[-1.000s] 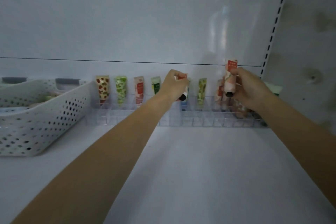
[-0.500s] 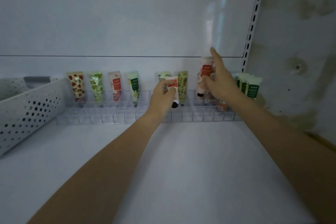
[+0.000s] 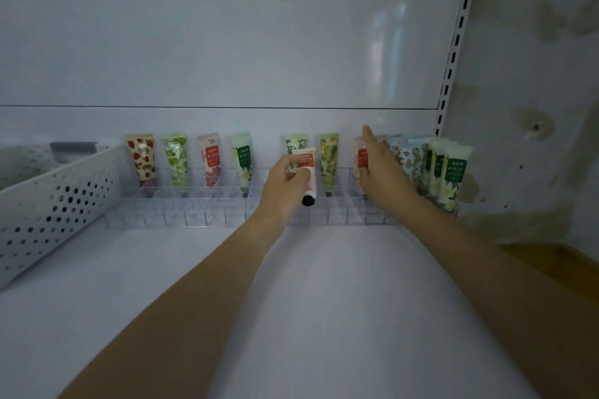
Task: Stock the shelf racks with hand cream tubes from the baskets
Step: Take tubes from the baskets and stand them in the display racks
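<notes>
A clear divided rack runs along the back of the white shelf, with several hand cream tubes standing cap-down in it, among them a strawberry tube and a yellow tube. My left hand grips a white tube with a red label, its black cap pointing down over the rack's middle slots. My right hand holds a pink red-label tube standing in a slot to the right; the index finger points up. Most of that tube is hidden behind the hand.
A white perforated basket stands at the left end of the shelf, touching the rack's left side. A cluster of green-label tubes fills the rack's right end beside the slotted shelf upright. Stained wall lies further right.
My right hand has lowered its tube from above the rack down into a slot. My left hand has drawn its tube forward and down, in front of the standing tubes.
</notes>
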The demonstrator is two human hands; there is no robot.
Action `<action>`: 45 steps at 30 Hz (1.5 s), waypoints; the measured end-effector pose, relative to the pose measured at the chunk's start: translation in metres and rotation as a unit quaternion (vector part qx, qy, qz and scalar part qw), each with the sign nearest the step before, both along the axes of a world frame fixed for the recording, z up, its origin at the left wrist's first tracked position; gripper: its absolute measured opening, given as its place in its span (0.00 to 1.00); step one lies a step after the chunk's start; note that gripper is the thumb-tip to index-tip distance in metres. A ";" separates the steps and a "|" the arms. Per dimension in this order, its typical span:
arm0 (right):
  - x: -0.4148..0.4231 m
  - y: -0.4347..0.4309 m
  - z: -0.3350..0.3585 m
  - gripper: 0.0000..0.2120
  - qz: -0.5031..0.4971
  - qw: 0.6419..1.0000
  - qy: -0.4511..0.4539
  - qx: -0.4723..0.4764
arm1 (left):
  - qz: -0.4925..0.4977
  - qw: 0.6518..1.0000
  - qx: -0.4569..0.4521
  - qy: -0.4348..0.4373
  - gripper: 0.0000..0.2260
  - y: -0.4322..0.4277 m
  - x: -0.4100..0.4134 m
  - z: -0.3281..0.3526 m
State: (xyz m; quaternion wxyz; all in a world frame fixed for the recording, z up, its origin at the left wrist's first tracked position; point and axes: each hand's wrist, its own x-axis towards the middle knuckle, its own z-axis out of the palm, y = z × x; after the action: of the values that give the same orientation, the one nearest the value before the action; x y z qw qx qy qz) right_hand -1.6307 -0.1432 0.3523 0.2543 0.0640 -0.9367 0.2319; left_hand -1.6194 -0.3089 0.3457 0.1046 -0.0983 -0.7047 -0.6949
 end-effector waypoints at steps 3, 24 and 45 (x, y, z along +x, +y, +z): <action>0.006 -0.002 -0.001 0.38 -0.044 0.995 0.021 0.083 | 0.004 1.000 0.002 0.000 0.08 -0.001 0.002 0.000; 0.035 -0.037 -0.004 0.20 0.213 0.944 -0.123 -0.218 | -0.014 0.999 0.032 0.000 0.11 -0.005 0.010 0.000; 0.034 0.006 0.014 0.43 0.016 0.987 0.107 -0.122 | 0.053 0.808 -0.555 0.190 0.19 -0.020 0.003 -0.027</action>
State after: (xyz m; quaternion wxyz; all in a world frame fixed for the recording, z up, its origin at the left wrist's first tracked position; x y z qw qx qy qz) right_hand -1.5969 -0.1371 0.3667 0.3548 0.0721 -0.8679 0.3401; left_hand -1.6169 -0.3286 0.3189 0.2011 -0.2323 -0.9403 -0.1462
